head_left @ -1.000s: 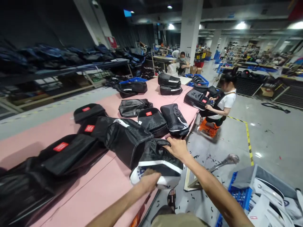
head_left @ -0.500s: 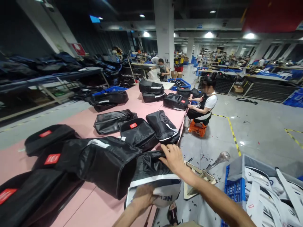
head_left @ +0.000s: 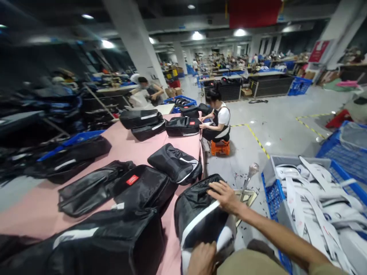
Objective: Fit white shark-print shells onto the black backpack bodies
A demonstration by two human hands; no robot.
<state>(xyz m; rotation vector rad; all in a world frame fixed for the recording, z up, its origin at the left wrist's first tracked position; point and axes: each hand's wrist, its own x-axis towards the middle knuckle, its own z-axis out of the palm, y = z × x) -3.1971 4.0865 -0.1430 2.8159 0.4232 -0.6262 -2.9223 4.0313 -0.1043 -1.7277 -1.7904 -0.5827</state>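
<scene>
A black and white bag [head_left: 197, 206] lies at the near right edge of the pink-covered table [head_left: 172, 244], close to my body. My right hand [head_left: 225, 195] rests on its upper right side, fingers bent over the black fabric beside the white stripe. Lower down, my left hand [head_left: 202, 258] is closed on the bag's near part, below the stripe; its fingertips are partly hidden. More black bags lie to the left, among them one with a red label [head_left: 143, 187] and a large one with a white patch [head_left: 114, 240].
A blue crate [head_left: 271, 202] of white pieces stands at the right. A seated person [head_left: 219, 118] handles a black bag at the table's far right edge. Another person [head_left: 149, 91] is farther back. A pale bin [head_left: 249, 196] stands beside the table.
The view has swung right. The bag is turned and drawn closer, with its black side showing more. My left hand has moved down and right along with it; my right hand stays on its upper part.
</scene>
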